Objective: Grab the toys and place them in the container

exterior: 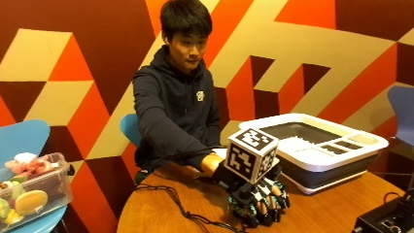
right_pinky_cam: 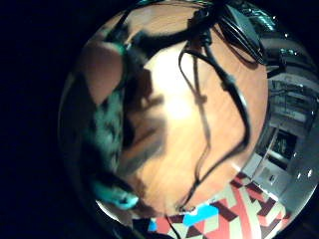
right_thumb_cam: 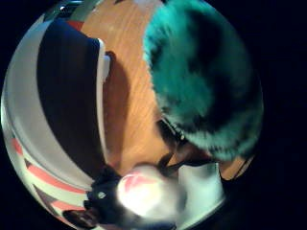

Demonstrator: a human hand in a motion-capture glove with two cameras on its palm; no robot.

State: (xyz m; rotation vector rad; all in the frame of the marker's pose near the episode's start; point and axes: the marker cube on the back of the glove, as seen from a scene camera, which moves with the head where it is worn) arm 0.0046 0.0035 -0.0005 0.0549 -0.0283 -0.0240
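My gloved right hand (exterior: 260,198) is over the wooden table (exterior: 175,213), in front of the person. Its fingers curl down round a teal and black furry toy (exterior: 238,211), which fills much of the thumb side palm view (right_thumb_cam: 206,81) and also shows in the little finger side palm view (right_pinky_cam: 107,129). The container (exterior: 336,159), a dark tub with a white rim, stands on the table just right of the hand. Its dark wall (right_thumb_cam: 67,91) lies close beside the toy.
A black cable (exterior: 184,211) runs across the table to the left of the hand and shows over the wood (right_pinky_cam: 202,99). A black device (exterior: 388,221) sits at the near right corner. On a blue chair at the left stands a clear box (exterior: 29,191) of toys.
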